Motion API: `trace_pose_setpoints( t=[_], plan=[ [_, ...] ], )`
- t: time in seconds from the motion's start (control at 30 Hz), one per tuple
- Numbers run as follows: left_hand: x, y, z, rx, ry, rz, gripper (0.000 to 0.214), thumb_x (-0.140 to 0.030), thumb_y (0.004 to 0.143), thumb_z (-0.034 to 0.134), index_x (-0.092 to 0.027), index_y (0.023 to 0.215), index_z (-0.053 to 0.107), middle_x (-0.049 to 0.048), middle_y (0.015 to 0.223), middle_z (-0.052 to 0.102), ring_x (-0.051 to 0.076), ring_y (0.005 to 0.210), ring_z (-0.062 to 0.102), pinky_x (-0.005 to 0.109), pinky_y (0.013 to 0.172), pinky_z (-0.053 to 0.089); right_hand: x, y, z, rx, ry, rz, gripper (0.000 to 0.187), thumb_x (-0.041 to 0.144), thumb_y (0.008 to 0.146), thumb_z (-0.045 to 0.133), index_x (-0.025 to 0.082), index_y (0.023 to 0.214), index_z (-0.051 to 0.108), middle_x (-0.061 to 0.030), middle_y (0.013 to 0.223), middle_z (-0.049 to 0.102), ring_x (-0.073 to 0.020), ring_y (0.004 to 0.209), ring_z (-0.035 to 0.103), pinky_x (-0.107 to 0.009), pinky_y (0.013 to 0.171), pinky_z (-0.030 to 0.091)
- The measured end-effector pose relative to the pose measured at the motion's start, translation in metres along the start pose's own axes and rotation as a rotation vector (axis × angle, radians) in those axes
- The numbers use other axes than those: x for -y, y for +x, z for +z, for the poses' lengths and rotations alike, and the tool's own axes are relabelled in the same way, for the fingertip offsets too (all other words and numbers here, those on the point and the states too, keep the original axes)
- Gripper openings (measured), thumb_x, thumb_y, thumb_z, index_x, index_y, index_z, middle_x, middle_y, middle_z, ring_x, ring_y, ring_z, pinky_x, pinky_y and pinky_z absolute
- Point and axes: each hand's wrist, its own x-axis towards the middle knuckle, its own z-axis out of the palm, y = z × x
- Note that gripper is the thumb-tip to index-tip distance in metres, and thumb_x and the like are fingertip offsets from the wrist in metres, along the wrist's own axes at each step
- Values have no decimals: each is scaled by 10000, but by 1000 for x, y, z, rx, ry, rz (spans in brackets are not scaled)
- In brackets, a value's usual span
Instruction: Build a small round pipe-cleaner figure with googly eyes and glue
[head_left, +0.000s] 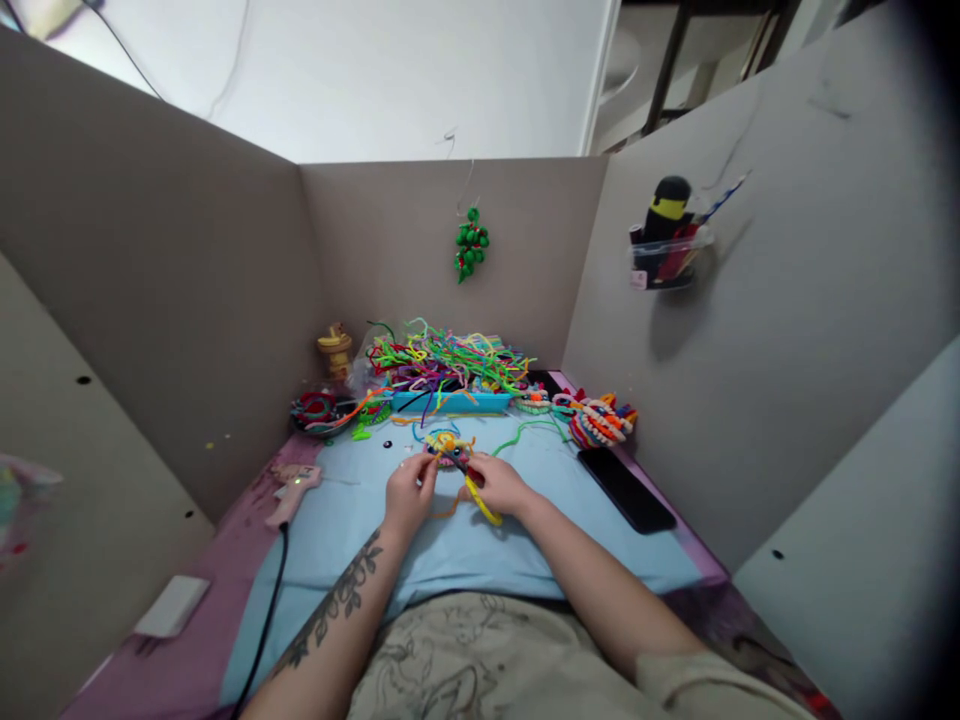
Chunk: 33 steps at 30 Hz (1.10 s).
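Observation:
My left hand (409,492) is closed in a pinch at the left edge of a small round pipe-cleaner craft (448,445), with an orange strand at its fingertips. The craft is multicoloured, with yellow on top, and lies on the blue cloth. My right hand (498,484) is closed around yellow-handled scissors (486,506), whose dark blades point at the craft. Below, between the hands, an orange pipe cleaner (448,513) curves over the cloth. My fingers partly hide the craft and the scissors.
Behind the craft, a blue tray (457,403) is heaped with pipe cleaners (450,355). Finished-looking bundles (598,420) and a black phone (626,490) are right. A pink glue gun (295,494) with a black cord and a white box (174,606) lie left. Grey panels (450,190) surround the table.

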Motion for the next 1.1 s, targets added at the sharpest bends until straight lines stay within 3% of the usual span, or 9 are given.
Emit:
trace_pose_setpoints(
  t=[0.5, 1.0, 1.1],
  plan=[
    [5, -1, 3, 62, 20, 13, 184, -277, 853, 458, -188, 911, 608, 35, 789, 641, 144, 705, 568, 258, 691, 445, -3, 1, -1, -15, -31, 82, 328, 471, 647, 688, 163, 688, 580, 24, 687, 488, -94, 600, 407, -206, 529, 254],
    [5, 1, 4, 140, 58, 1, 206, -317, 859, 449, -201, 885, 617, 37, 776, 640, 151, 703, 569, 273, 680, 452, -4, 2, 1, 3, -61, 93, 328, 482, 716, 617, 160, 666, 579, 19, 667, 508, -101, 608, 439, -204, 540, 265],
    [5, 2, 3, 65, 70, 30, 205, -302, 861, 448, -199, 944, 605, 57, 871, 640, 172, 810, 576, 306, 758, 455, 0, 0, -2, -1, -140, 129, 357, 520, 728, 588, 166, 685, 594, 2, 700, 547, -112, 624, 473, -213, 541, 273]
  ],
)
